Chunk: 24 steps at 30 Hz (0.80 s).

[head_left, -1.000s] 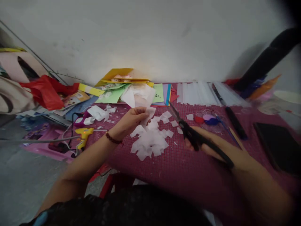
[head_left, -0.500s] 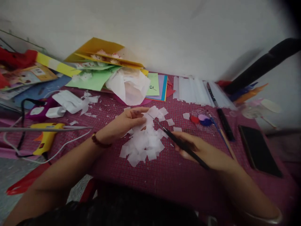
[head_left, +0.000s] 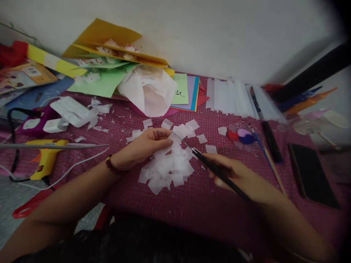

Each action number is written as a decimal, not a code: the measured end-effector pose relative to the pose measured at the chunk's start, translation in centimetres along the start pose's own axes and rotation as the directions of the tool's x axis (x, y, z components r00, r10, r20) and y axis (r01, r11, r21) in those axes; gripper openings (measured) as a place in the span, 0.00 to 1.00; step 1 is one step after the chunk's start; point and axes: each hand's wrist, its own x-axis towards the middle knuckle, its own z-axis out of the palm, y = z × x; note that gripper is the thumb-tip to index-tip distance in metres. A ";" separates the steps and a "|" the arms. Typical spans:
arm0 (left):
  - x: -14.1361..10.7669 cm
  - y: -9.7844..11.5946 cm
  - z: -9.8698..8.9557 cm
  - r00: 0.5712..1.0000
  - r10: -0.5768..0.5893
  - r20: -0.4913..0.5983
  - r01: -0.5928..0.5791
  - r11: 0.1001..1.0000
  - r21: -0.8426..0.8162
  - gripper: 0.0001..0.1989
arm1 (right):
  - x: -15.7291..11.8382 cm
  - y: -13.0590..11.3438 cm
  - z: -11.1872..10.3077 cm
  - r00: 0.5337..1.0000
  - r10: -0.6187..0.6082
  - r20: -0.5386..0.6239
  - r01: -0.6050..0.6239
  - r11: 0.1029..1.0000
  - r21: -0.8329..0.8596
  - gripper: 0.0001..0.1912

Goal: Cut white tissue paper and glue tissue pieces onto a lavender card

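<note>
Left hand (head_left: 141, 147): fingers pinched on paper (head_left: 181, 129). Right hand (head_left: 238, 171): closed round scissors (head_left: 216, 170), blades at the paper. White squares (head_left: 161, 171): heaped beneath.

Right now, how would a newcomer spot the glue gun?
Find the reddish checked tablecloth and look toward its left end, where a purple block holds white plugs. The glue gun lies just nearer the person, set apart by its yellow, pistol-shaped body.
</note>
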 end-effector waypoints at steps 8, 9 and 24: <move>0.1 0.0 0.1 1.000 -0.003 -0.010 0.004 1.000 0.012 0.07 | 0.0 -0.1 0.5 0.998 0.049 -0.042 -0.047 0.998 0.037 0.29; 0.1 0.0 0.1 1.000 0.000 -0.013 0.000 1.000 0.024 0.08 | 0.0 -0.2 0.6 0.998 0.046 -0.053 -0.044 0.998 0.040 0.28; -0.4 0.8 -0.5 0.942 0.260 -0.214 -0.254 0.966 0.055 0.11 | -1.2 0.6 -0.2 0.994 -0.096 -0.057 0.092 0.992 -0.084 0.35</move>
